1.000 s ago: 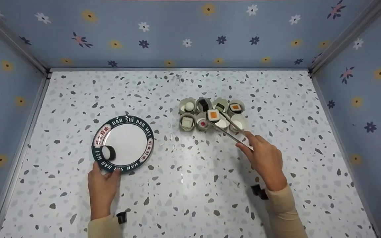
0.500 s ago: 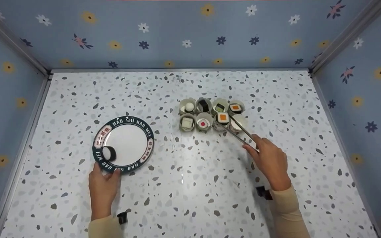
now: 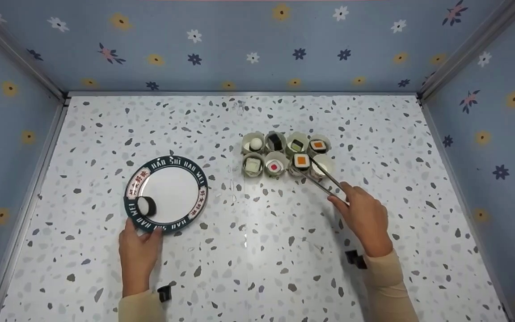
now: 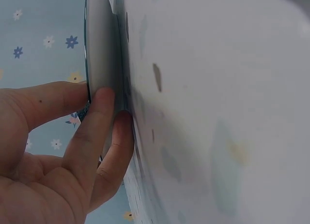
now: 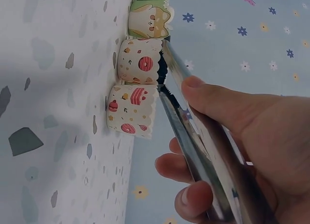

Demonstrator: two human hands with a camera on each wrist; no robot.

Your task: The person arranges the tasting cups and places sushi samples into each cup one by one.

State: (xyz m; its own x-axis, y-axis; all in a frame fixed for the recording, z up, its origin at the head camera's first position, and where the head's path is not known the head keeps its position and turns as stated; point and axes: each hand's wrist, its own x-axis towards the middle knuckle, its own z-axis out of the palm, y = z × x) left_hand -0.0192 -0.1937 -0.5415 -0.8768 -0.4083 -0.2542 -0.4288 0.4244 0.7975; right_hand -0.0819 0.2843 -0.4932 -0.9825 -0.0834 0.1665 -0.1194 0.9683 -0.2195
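My left hand holds the near-left rim of a round plate with a dark green lettered border. In the left wrist view its fingertips lie against the plate's outer side. On the plate, at the left, rests a black-and-white sushi piece. My right hand grips metal tongs. Their tips are at a square sushi roll with an orange centre, over the third paper cup of the front row. In the right wrist view the tips reach the rim of a printed cup.
Two rows of paper cups stand together right of centre; several hold sushi pieces, including another orange-centred roll at back right. The front-right cup shows a pale inside. Flower-patterned walls enclose the speckled table.
The tongs and the orange-centred roll have shifted right and slightly nearer, from between the cups to over the third front cup. Over the last half second little has moved. The left hand stays put.
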